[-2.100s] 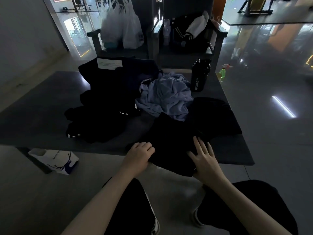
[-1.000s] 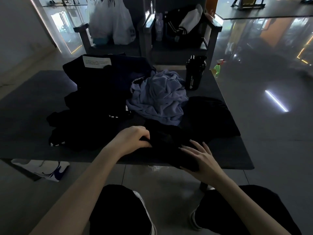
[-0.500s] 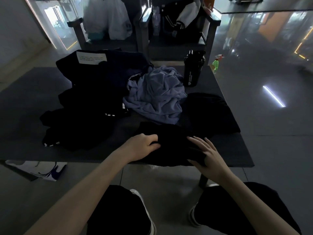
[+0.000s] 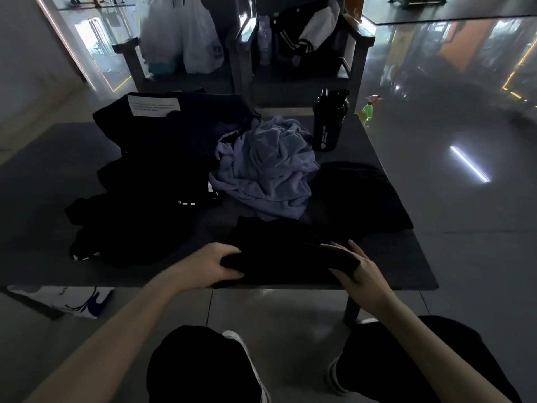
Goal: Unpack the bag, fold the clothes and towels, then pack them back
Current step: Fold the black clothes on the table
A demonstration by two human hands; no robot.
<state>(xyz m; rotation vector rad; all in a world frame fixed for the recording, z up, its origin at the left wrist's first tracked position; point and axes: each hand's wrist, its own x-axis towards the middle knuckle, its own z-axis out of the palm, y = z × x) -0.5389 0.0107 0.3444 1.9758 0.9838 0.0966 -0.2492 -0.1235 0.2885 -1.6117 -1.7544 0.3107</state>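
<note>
A black shaker bottle (image 4: 329,120) stands upright at the far right of the dark surface (image 4: 406,266), well beyond the fingers. Past it, a green spray bottle (image 4: 368,110) sits on the glossy floor. Farther off, white plastic bags (image 4: 186,36) fill one chair, a striped jacket (image 4: 308,33) the other.

Your clearest lane is the bare strip of table (image 4: 406,257) along the near right edge, beside the black garment (image 4: 284,251). Straight ahead, the crumpled lavender cloth (image 4: 267,173) blocks the middle, with a black bottle (image 4: 329,120) upright just behind it. The dark clothing pile (image 4: 139,181) fills the left-centre; the far left surface lies open.
</note>
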